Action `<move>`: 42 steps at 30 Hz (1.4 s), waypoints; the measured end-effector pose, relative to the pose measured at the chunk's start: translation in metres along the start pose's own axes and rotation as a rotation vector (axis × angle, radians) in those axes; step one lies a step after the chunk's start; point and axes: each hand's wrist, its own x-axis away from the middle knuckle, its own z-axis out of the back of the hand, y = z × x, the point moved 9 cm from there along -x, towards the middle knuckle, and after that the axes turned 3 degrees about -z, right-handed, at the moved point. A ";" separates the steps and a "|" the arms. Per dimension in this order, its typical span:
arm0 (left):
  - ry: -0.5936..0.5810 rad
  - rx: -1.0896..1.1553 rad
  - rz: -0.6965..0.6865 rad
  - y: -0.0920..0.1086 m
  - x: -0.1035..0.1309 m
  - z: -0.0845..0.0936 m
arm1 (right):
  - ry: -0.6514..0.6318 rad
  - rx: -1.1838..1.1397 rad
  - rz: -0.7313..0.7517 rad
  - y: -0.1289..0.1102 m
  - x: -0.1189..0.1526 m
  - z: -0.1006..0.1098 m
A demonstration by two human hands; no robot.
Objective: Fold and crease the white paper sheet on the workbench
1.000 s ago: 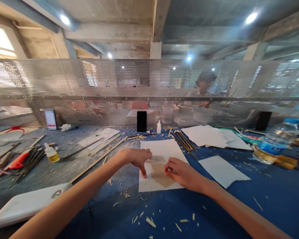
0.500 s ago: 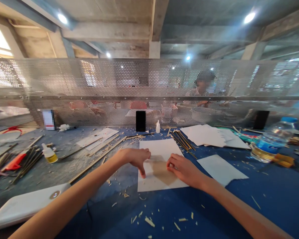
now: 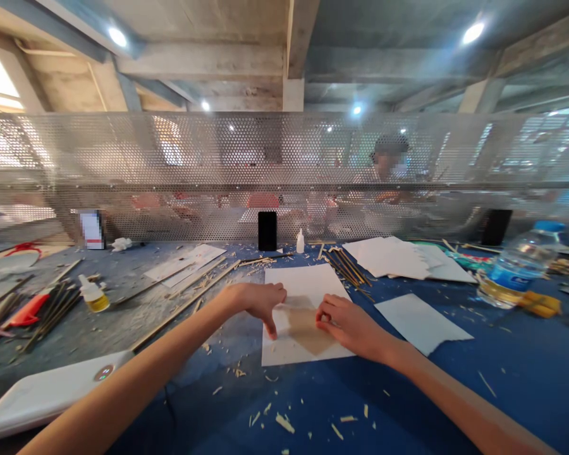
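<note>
A white sheet of paper (image 3: pixel 303 277) lies flat on the blue table in front of me. On its middle is a tan, roughly diamond-shaped patch (image 3: pixel 307 330); whether it is a thin piece or a shadow I cannot tell. My left hand (image 3: pixel 264 303) rests at the sheet's left side, thumb stretched toward me and well apart from the fingers, with nothing in it. At the right edge of the tan patch, my right hand (image 3: pixel 344 321) has its fingers curled and pinched together. What they hold, if anything, is too small to make out.
Thin sticks (image 3: pixel 348 266) lie behind the sheet by a small white bottle (image 3: pixel 300 241) and a black phone (image 3: pixel 267 230). More paper (image 3: pixel 424 323) and a water bottle (image 3: pixel 516 268) stand right. A yellow-labelled glue bottle (image 3: pixel 93 294), red-handled tool (image 3: pixel 31 308) and white power bank (image 3: pixel 52 392) are left.
My right hand has shifted very slightly left over the tan patch. My left hand stays in place on the sheet. A small display on the power bank now shows lit digits.
</note>
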 end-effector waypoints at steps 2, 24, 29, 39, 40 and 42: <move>-0.001 -0.007 -0.010 0.000 0.000 0.000 | 0.008 0.009 0.003 0.000 0.000 0.000; 0.018 0.013 -0.003 0.002 0.003 0.003 | 0.016 0.019 0.127 -0.014 0.001 -0.004; 0.011 0.012 -0.009 0.005 0.003 0.004 | 0.028 -0.025 0.087 -0.019 0.001 0.002; 0.019 0.056 -0.025 0.004 0.003 0.004 | 0.006 -0.058 0.078 -0.016 0.002 -0.001; 0.019 0.064 -0.022 0.003 0.003 0.004 | 0.014 -0.062 0.079 -0.016 0.002 0.000; 0.020 0.074 -0.023 0.003 0.003 0.003 | 0.022 -0.091 0.065 -0.015 0.001 0.001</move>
